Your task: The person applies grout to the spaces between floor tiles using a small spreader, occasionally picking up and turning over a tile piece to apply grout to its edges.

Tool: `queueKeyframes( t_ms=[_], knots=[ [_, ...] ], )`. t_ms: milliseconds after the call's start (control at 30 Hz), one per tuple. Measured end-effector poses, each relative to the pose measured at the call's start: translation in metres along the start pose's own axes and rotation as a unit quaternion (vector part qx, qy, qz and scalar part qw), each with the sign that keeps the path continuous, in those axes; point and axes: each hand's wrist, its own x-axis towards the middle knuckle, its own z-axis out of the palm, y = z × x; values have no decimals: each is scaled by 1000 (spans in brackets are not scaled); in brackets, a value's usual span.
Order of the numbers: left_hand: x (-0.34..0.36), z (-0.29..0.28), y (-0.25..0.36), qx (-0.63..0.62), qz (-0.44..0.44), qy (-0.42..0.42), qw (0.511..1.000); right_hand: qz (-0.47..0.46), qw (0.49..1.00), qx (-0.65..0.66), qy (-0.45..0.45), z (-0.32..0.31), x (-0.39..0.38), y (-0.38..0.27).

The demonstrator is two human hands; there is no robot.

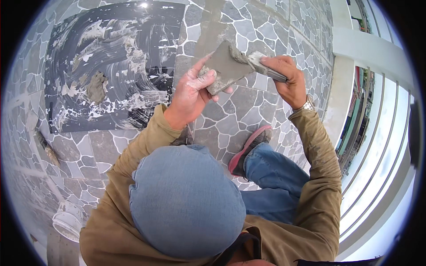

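The floor extends across the frame and carries a pattern of grey, irregular stone shapes separated by white lines. A bucket, white with grey smears, is located at the lower left. Above it, at the left of the frame, a narrow object lies on the floor, dark along its body and tan at the lower end; it may be a brush, but lens distortion limits identification. A white beam crosses the upper right. Below it, pale bars run along the right side, with bright sky between them.
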Motion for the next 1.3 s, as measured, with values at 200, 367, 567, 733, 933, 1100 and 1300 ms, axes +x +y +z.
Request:
queueKeyframes(
  t_ms=[200, 367, 567, 733, 933, 1100, 1300],
  knots=[
    [-56, -29, 58, 125, 74, 79, 986, 159, 813, 560, -23, 45, 66, -38],
    [-100, -41, 56, -68, 129, 53, 988, 128, 700, 699, -66, 132, 90, -94],
    [-174, -59, 76, 54, 328, 141, 932, 65, 866, 455, -200, 133, 113, -94],
    [-193, -55, 87, 409, 359, 302, 783, 200, 759, 558, -267, 126, 124, -107],
    [-182, -45, 95, 582, 417, 257, 649, 241, 743, 570, -255, 136, 119, -119],
    [-168, -34, 94, 615, 411, 258, 622, 234, 752, 561, -253, 133, 117, -114],
    [-160, -32, 90, 596, 408, 270, 637, 231, 757, 568, -227, 137, 113, -119]
  ],
)
